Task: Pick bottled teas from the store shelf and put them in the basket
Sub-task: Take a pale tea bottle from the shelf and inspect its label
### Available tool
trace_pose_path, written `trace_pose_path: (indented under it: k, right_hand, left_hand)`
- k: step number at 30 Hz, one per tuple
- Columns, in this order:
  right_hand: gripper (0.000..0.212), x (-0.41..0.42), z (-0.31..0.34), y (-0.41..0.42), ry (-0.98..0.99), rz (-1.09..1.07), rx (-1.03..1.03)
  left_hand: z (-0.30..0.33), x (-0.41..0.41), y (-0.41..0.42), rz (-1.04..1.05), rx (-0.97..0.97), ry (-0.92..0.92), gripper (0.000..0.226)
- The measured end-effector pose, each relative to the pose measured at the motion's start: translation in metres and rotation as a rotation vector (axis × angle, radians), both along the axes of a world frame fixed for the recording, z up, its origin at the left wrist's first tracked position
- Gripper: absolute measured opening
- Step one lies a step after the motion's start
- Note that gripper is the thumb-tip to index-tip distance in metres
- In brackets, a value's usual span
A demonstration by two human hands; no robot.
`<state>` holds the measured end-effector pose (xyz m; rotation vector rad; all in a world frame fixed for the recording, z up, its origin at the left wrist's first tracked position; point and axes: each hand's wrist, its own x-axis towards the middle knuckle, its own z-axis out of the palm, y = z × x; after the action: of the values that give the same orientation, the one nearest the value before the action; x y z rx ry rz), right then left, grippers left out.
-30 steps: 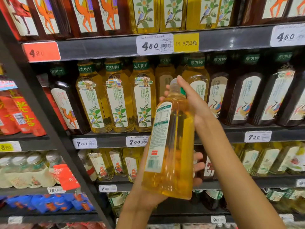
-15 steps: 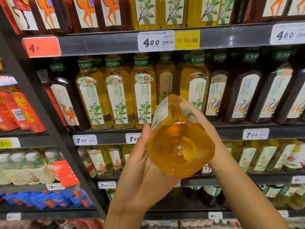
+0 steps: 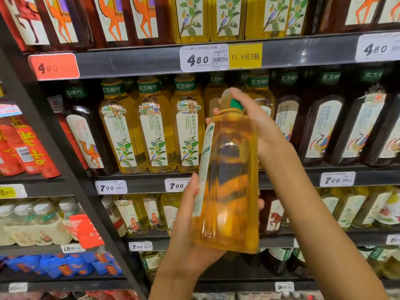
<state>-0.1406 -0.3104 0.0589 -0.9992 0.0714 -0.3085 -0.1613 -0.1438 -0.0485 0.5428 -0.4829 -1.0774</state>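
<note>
A large bottle of yellow tea [image 3: 229, 180] stands nearly upright in front of the shelf, held in both hands. My left hand [image 3: 190, 241] cups its base, thumb up along the white label and fingertips showing past the right side. My right hand [image 3: 257, 122] grips the neck just under the green cap. Behind it, a row of matching yellow tea bottles [image 3: 151, 131] stands on the middle shelf [image 3: 147, 185]. The basket is out of view.
Dark tea bottles [image 3: 322, 128] fill the right of the middle shelf, with more bottles on the shelves above and below. A black upright [image 3: 54, 156] divides off red packs [image 3: 23, 148] and white-capped bottles [image 3: 32, 221] at left. Price tags line the shelf edges.
The bottle was tipped with its base toward the camera half a second ago; now it is back nearly upright. Both hands kept their hold.
</note>
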Motion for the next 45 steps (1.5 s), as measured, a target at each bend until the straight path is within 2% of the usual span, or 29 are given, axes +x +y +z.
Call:
trace_pose_path:
  k: [1,4,6,8,10,12,15,18,20,24,26,29,31,33,35,37,40,42,45]
  right_hand:
    - [0.03,-0.001,0.007,0.001,-0.011,-0.047,-0.065]
    - [0.02,-0.012,0.013,0.003,-0.113,-0.25,-0.254]
    - [0.023,-0.015,0.007,0.006,-0.16,-0.397,-0.4]
    - [0.03,-0.013,0.003,0.01,-0.117,-0.53,-0.527]
    - [0.034,-0.011,0.0,0.009,-0.052,-0.535,-0.551]
    - [0.037,-0.013,-0.003,0.0,-0.007,-0.438,-0.565]
    - [0.041,-0.016,-0.009,-0.015,-0.042,-0.257,-0.59]
    - [0.047,-0.012,-0.016,-0.011,-0.108,-0.09,-0.491]
    - [0.048,-0.008,-0.017,-0.004,-0.113,-0.044,-0.442]
    - [0.028,-0.011,-0.019,0.005,-0.158,-0.119,-0.378]
    - [0.027,-0.016,-0.023,0.009,-0.242,-0.162,-0.347]
    - [0.027,-0.026,-0.025,0.019,-0.373,-0.189,-0.404]
    - [0.033,-0.035,-0.024,0.025,-0.449,-0.167,-0.46]
    - [0.046,-0.046,-0.024,0.03,-0.527,-0.13,-0.533]
    - [0.056,-0.055,-0.023,0.035,-0.614,-0.1,-0.598]
    - [0.056,-0.061,-0.023,0.04,-0.672,-0.105,-0.643]
    - [0.049,-0.066,-0.025,0.045,-0.687,-0.139,-0.684]
    - [0.044,-0.068,-0.026,0.045,-0.67,-0.155,-0.704]
    - [0.047,-0.066,-0.024,0.043,-0.641,-0.129,-0.758]
  left_hand:
    - [-0.001,0.008,0.001,0.043,0.079,-0.067,0.081]
    - [-0.016,0.024,0.005,0.211,0.256,-0.296,0.064]
    - [-0.019,0.026,0.006,0.309,0.353,-0.41,0.07]
    - [-0.02,0.027,0.002,0.388,0.437,-0.503,0.079]
    - [-0.022,0.026,-0.003,0.405,0.435,-0.527,0.073]
    - [-0.026,0.024,-0.006,0.398,0.413,-0.471,0.065]
    - [-0.028,0.021,-0.009,0.287,0.28,-0.216,0.054]
    - [-0.032,0.018,-0.016,0.169,0.176,-0.016,0.067]
    - [-0.036,0.02,-0.016,0.11,0.142,0.031,0.077]
    - [-0.044,0.029,-0.017,0.084,0.146,-0.039,0.065]
    - [-0.05,0.031,-0.018,0.139,0.155,-0.047,0.063]
    - [-0.049,0.035,-0.021,0.218,0.18,-0.006,0.057]
    - [-0.037,0.042,-0.027,0.244,0.22,-0.007,0.049]
    - [-0.025,0.049,-0.03,0.249,0.235,-0.068,0.05]
    - [-0.016,0.055,-0.03,0.237,0.219,-0.066,0.048]
    - [-0.014,0.058,-0.029,0.252,0.157,-0.037,0.041]
    - [-0.015,0.055,-0.031,0.252,0.126,-0.021,0.029]
    - [-0.017,0.052,-0.033,0.255,0.15,-0.038,0.031]
    - [-0.018,0.048,-0.033,0.262,0.16,-0.055,0.042]
